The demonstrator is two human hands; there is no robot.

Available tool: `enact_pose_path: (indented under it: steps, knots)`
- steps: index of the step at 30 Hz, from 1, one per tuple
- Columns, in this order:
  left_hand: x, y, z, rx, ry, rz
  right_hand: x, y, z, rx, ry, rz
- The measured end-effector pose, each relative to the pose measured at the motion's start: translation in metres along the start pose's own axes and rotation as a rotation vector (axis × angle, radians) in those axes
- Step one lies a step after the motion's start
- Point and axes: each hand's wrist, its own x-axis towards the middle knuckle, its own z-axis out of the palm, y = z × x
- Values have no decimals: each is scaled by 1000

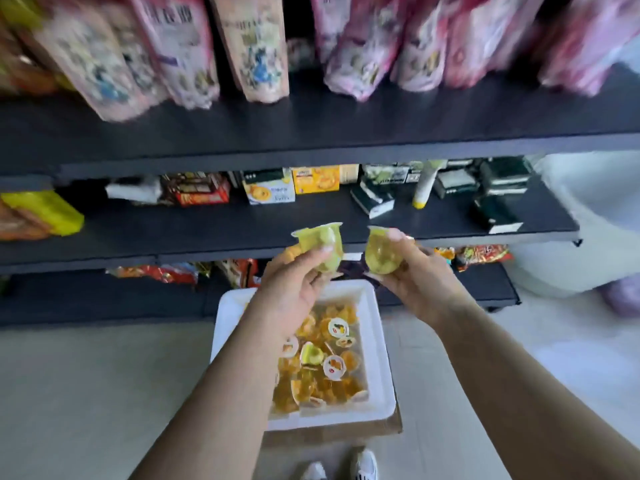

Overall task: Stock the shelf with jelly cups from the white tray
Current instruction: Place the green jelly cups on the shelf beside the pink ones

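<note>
- A pale tiled floor point(86, 393) runs across the near part of the scene, and black shelving stands at its far side in three tiers.
- The top shelf point(311, 133) carries blurred pink snack bags point(363, 46) standing in a row.
- The middle shelf point(207, 223) holds yellow boxes point(315, 180) near its centre, dark boxes point(498, 199) to the right, and a yellow packet point(45, 211) at the far left; its near centre strip is bare.
- The lowest shelf shows red and orange packets point(156, 273), partly hidden.
- A white tray point(379, 358) sits on a brown cardboard piece point(391, 427) on the floor, just in front of the shelving, and contains many orange jelly cups point(334, 367) lying jumbled.
- White shoes point(363, 465) show at the near edge.
- The left hand point(294, 282) is raised above the tray, its fingers curled around a greenish jelly cup point(322, 244) held upright, in front of the middle shelf's edge.
- The right hand point(415, 275) grips a second greenish jelly cup point(381, 254), tilted with its lid facing left, just beside the first cup but apart from it.
</note>
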Motion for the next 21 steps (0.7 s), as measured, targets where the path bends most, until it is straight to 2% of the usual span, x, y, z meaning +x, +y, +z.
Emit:
enact_pose_path:
  steps: [5,10,15,21]
  knots:
    - [-27,87,58,-43,-232,108,-49,-92,38,-112,-87,-203]
    - [-45,148,112,15,-354,193,-94,-163,48,-156,-104,-360]
    - [-57,178,166,144,-435,259,-127,-218,35,-169,-77,-435]
    - [-63,174,257,305,-394,348,-151,-283,-23,-143,-59,-569]
